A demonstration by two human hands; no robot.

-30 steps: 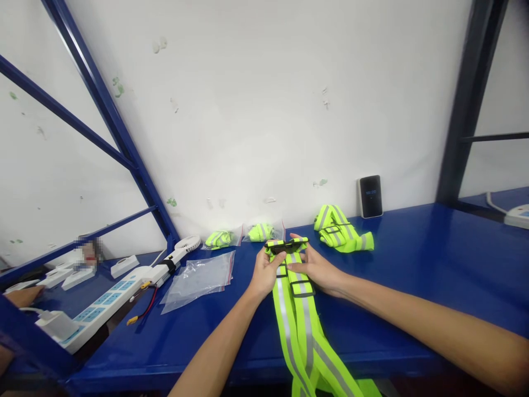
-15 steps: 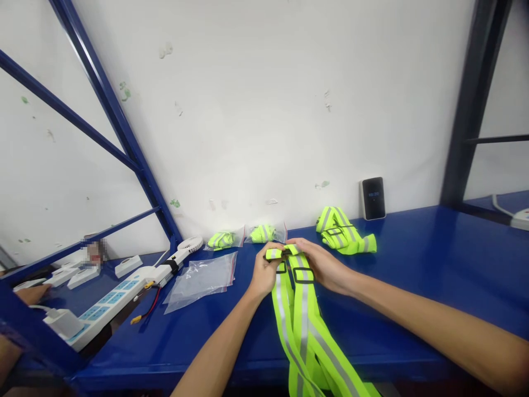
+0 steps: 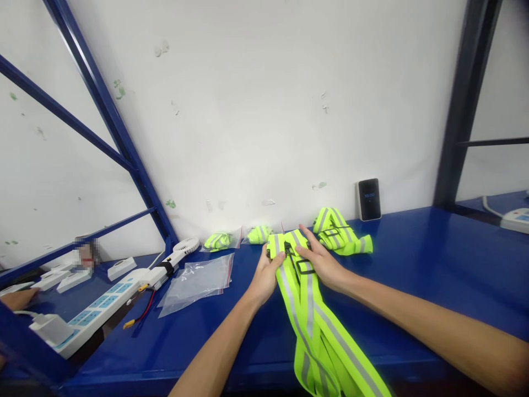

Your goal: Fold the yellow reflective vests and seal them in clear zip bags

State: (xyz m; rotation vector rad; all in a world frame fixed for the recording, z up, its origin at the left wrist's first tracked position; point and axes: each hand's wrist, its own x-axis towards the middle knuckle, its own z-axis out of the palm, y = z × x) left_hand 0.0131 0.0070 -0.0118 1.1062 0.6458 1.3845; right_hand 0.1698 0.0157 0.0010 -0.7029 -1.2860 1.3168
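The left hand is pinching the upper edge of a yellow reflective vest, and the right hand is lying spread on the vest, close to its black buckle. The vest is lying on the blue desk and is hanging over the front edge. Another folded vest is lying just beside the right hand, and empty plastic bags are lying left of the left hand.
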